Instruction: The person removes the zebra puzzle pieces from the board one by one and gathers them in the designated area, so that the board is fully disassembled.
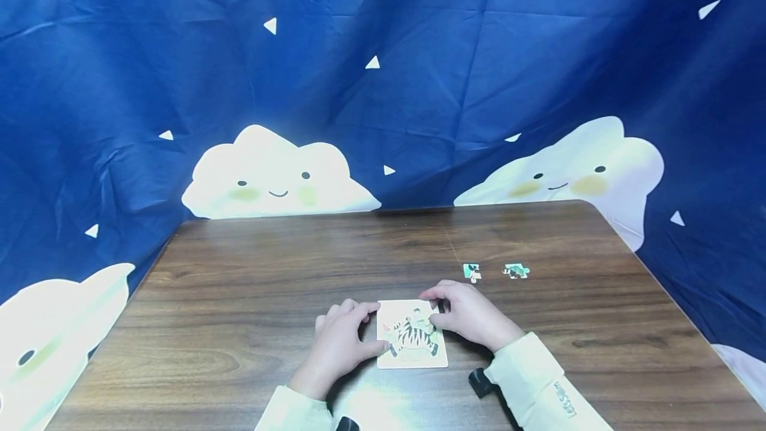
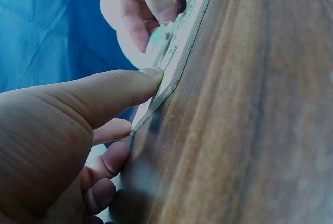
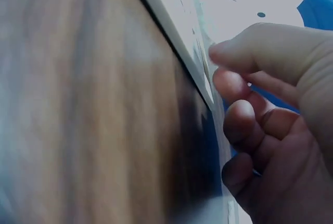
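- Zebra puzzle (image 1: 411,339): on the table (image 1: 239,285), between its left and right edges, well apart from the far edge.
- Left hand (image 1: 341,343): spread wide, thumb on the puzzle's face, index finger at its far left corner.
- Right hand (image 1: 471,314): narrow, over the puzzle's far right corner; pinching or merely touching, cannot tell.
- Green piece (image 1: 471,273) and darker piece (image 1: 516,271): toward the table's far right corner.

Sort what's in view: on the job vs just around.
On the job:
pale square zebra puzzle board
left hand, touching it
right hand, at its upper right
likely two loose green-and-white jigsaw pieces

Just around:
brown wood-grain table
blue cloud-print fabric backdrop
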`<state>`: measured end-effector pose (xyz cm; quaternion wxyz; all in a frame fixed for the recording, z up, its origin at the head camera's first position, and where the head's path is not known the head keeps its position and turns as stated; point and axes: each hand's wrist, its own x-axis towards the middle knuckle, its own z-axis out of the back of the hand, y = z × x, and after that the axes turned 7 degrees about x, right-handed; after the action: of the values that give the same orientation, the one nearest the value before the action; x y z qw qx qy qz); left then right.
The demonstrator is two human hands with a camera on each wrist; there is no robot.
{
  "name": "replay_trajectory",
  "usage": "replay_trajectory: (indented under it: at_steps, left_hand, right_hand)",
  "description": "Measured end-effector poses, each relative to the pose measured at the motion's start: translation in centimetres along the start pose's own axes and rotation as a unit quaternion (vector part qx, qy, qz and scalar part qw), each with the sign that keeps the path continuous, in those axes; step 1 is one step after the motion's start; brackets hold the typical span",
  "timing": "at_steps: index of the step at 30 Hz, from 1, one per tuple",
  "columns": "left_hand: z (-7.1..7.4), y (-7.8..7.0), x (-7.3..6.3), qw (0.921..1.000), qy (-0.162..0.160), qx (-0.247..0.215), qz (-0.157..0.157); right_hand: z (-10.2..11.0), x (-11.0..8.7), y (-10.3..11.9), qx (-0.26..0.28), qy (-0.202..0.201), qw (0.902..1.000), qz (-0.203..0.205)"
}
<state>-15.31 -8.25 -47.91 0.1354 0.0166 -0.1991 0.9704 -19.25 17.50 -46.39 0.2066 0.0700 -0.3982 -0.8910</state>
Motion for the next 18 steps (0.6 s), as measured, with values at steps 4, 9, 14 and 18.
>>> replay_trajectory:
  at_steps: [4, 9, 14, 18]
  left_hand:
    - [0.0, 0.0, 0.0, 1.0000, 0.001, -0.001, -0.001]
    - [-0.1, 0.1, 0.0, 1.0000, -0.002, 0.001, -0.003]
    - [-0.2, 0.1, 0.0, 1.0000, -0.004, 0.002, -0.004]
    - [-0.2, 0.1, 0.0, 1.0000, -0.002, 0.001, -0.003]
  right_hand:
    - [0.4, -0.1, -0.5, 0.008, -0.015, 0.9997, 0.016]
    - [1.2, -0.3, -1.2, 0.008, -0.035, 0.9988, 0.034]
    - [2.3, -0.6, -1.5, 0.011, -0.057, 0.9980, 0.025]
    - [3.2, -0.9, -1.8, 0.010, -0.067, 0.9976, 0.012]
